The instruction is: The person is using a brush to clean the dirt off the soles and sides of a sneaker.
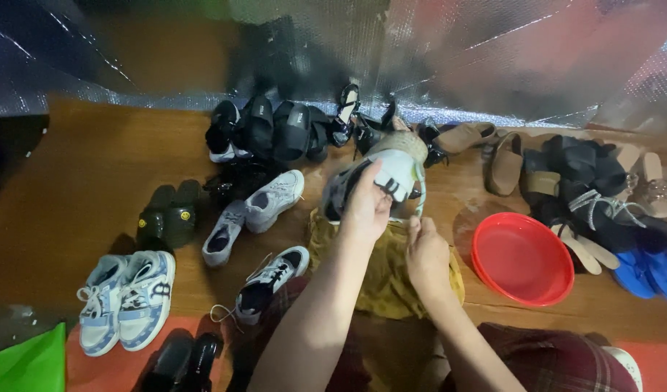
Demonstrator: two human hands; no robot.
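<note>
Footwear and a basin spread over a wooden floor (79,181).
Red round basin (522,258) at right; blue sandals (649,268) beyond it; pale blue sneakers (127,297) at lower left; dark green slippers (168,214) above them; grey-white sneakers (254,214) near centre; black sandals (275,131) and tan flat shoes (486,149) along the silver foil backdrop (493,51).

No packages, labels, signs, screens.

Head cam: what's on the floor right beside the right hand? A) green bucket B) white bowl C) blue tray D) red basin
D: a round red basin sits on the wooden floor just right of the right hand, which rests on a yellow cloth.
</note>
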